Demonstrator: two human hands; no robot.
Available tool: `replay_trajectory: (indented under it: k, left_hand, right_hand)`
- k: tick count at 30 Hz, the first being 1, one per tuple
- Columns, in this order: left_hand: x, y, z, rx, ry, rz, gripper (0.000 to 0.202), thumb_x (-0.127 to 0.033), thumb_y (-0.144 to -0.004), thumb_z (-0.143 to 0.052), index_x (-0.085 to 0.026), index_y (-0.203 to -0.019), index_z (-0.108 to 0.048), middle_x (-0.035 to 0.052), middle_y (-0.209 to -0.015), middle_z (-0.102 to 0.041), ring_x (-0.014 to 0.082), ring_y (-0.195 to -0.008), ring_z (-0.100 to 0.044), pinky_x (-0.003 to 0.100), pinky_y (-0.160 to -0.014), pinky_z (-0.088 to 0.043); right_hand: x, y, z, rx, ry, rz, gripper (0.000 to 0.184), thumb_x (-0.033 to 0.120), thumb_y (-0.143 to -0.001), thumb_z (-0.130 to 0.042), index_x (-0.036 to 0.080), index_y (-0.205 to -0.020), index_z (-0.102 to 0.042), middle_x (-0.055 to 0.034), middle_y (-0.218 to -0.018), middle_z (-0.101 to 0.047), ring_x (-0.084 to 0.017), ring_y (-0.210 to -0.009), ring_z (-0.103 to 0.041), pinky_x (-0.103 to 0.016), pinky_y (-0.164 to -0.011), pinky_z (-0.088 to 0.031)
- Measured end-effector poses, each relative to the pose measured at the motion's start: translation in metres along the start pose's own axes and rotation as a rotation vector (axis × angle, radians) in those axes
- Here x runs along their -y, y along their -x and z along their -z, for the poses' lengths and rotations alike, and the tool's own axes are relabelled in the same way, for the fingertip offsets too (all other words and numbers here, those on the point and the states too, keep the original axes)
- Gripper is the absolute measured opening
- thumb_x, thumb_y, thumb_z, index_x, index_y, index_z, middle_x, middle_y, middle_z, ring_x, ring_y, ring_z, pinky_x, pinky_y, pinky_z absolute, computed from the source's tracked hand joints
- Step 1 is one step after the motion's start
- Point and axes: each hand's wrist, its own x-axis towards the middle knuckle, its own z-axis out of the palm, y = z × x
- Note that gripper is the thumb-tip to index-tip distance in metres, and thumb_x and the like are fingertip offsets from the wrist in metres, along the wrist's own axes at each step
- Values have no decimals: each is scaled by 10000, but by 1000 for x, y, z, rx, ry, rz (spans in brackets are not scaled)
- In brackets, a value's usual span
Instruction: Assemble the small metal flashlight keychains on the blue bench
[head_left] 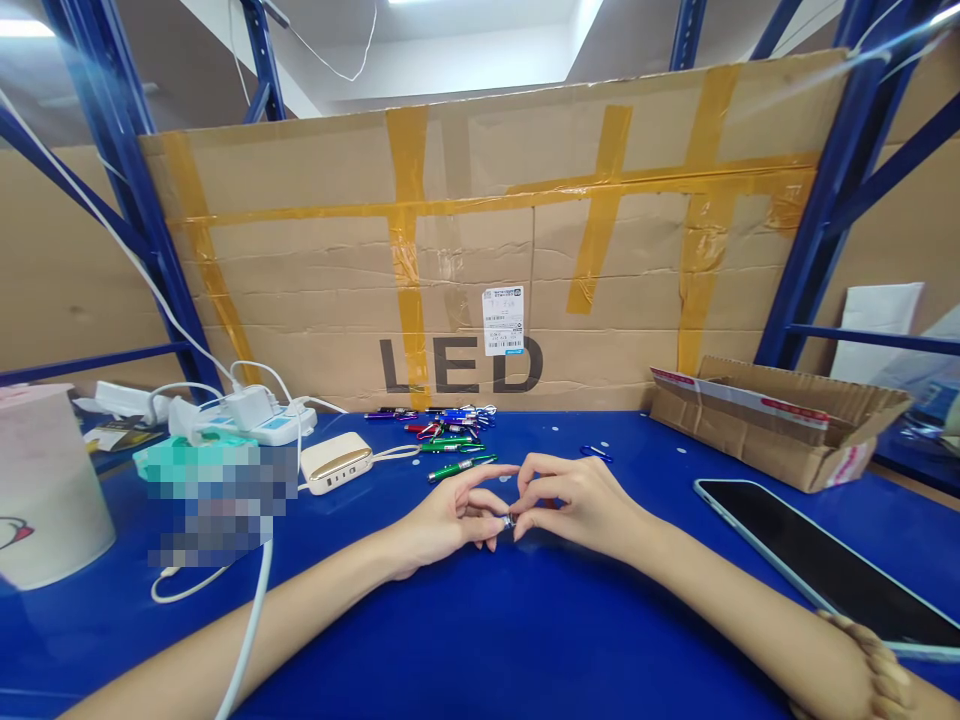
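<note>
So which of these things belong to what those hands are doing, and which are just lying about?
Part of the work: left hand, right hand, small metal piece, keychain flashlights, blue carabiner.

Just lying about: power bank, power strip, tablet, cardboard box.

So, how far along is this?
Done-looking: keychain flashlights lie heaped at the far side, clips among them. In hand: the left hand and right hand pinch a small metal piece. Left: a loose blue carabiner lies apart. How many remain, I cannot tell.
</note>
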Motion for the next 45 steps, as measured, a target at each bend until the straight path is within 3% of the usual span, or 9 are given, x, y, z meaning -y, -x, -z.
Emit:
replay_trajectory:
  k: [6, 9, 15, 24, 29, 34, 41, 45]
  left_hand:
    - [0, -1, -2, -5, -9, -9, 673, -222, -657, -715, -168, -1248, -396, 19, -780, -621, 97, -610, -533, 273, -648, -407]
    - [-1, -1, -2, -8, -14, 3, 637, -188, -653, -710, -164, -1216, -412, 5, -767, -610, 94, -612, -535, 274, -655, -408]
    - [0, -1, -1, 6, -49, 2, 578, -170, -682, -678, -161, -1196, -415, 12, -792, -612, 92, -611, -536, 267, -642, -393]
    - [-2, -1, -1, -3, -35, 11, 571, -182, -673, -689, -149, -1177, -422, 13, -784, -617, 97, -616, -542, 280, -664, -400]
    - [-2, -1, -1, -23, -36, 0, 588, -186, -668, -695, -134, -1187, -424, 26, -778, -631, 98, -617, -545, 276, -662, -411]
    - [2, -4, 0, -76, -25, -28, 536, -203, -675, -690, -148, -1161, -469, 14, -751, -629, 100, -616, -560, 258, -628, -413]
    - [6, -9, 3, -157, -83, -62, 499, -101, -611, -715, -147, -1069, -520, 6, -742, -660, 123, -709, -595, 285, -746, -417]
    - [10, -11, 4, -149, -94, -78, 489, -78, -614, -708, -150, -1060, -520, 0, -743, -664, 134, -755, -609, 300, -788, -418]
  right_hand:
    - [2, 1, 0, 52, -62, -82, 276, 479, -696, -651, 207, -687, -694, 13, -760, -613, -50, -500, -483, -183, -471, -316]
    - [1, 1, 1, 30, -44, -48, 307, 512, -682, -644, 215, -736, -694, 7, -790, -615, -47, -488, -473, -183, -462, -312]
    - [3, 0, 2, -4, 15, 114, 259, 435, -758, -611, 206, -665, -687, 22, -727, -619, -33, -474, -479, -177, -457, -300]
    - [4, 2, 0, -8, 3, 81, 213, 379, -754, -638, 188, -674, -687, 17, -709, -622, -40, -479, -485, -177, -450, -306]
    - [6, 2, -3, 3, -73, -80, 144, 313, -725, -671, 190, -652, -690, 10, -710, -623, -55, -506, -494, -181, -471, -324]
    - [8, -3, -6, 46, -148, -362, 117, 300, -688, -683, 211, -613, -694, 11, -699, -622, -83, -552, -524, -196, -501, -354]
    - [12, -8, -10, 168, -311, -736, 306, 431, -686, -634, 146, -581, -673, -29, -590, -621, -86, -416, -482, -215, -422, -355]
    - [9, -8, -11, 204, -377, -800, 359, 481, -666, -636, 132, -585, -668, -14, -476, -569, -84, -380, -450, -213, -411, -344]
